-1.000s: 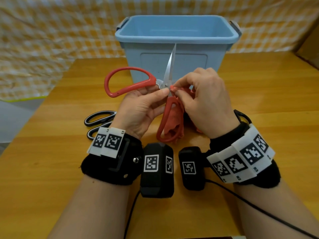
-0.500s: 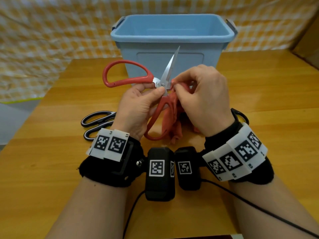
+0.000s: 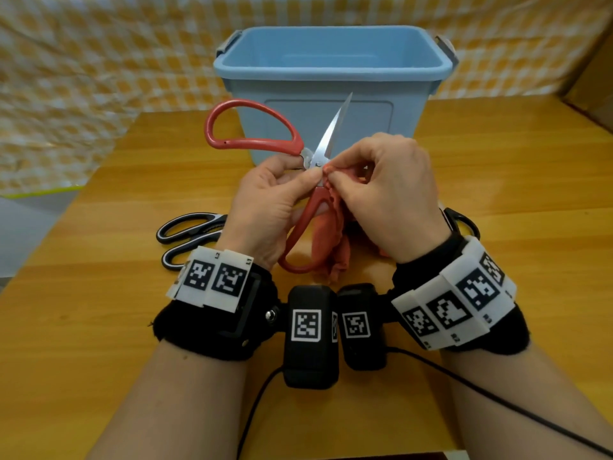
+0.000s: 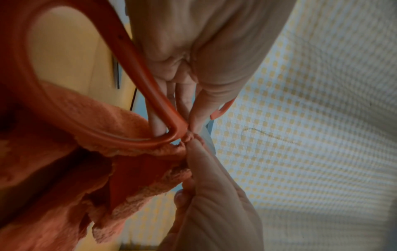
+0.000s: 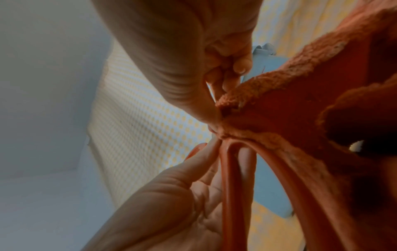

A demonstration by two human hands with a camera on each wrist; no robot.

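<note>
Red-handled scissors [image 3: 252, 127] are held up over the table, spread wide, one blade [image 3: 331, 131] pointing up and to the right. My left hand [image 3: 308, 174] grips them near the pivot, and the lower handle loop [image 3: 305, 227] runs down past its palm. My right hand [image 3: 335, 175] pinches an orange-red fuzzy cloth [image 3: 331, 240] against the pivot; the rest of the cloth hangs below. The left wrist view shows the handle loop [image 4: 64, 110], the cloth [image 4: 53, 186] and both hands meeting at the pivot. The second blade is hidden behind the hands.
A light blue plastic bin [image 3: 331, 78] stands open just behind the hands. Black-and-grey scissors [image 3: 189, 234] lie on the wooden table [image 3: 514, 194] to the left. A black loop [image 3: 461, 220] shows behind my right wrist. Yellow checked cloth covers the background.
The red scissors have turned clockwise: the blade went from upright to leaning right, and the upper handle loop rose. Both hands kept their hold at the pivot.
</note>
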